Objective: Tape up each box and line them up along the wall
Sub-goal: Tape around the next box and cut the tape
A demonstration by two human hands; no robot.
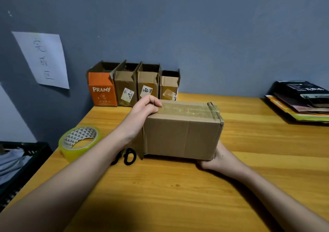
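- One box (183, 133) sits mid-table (178, 196), clear tape along its top; left hand (144, 114) curls over its top-left edge, right hand (211, 160) cups the lower right corner, fingers hidden underneath
- A loose flap on the left end could catch the scissors (127, 156) if the box slides that way
- Four boxes (133, 87) at the wall (195, 35) stand open-topped; a careless push could knock that row
- Tape roll (79, 142) near the table's left edge might get elbowed off
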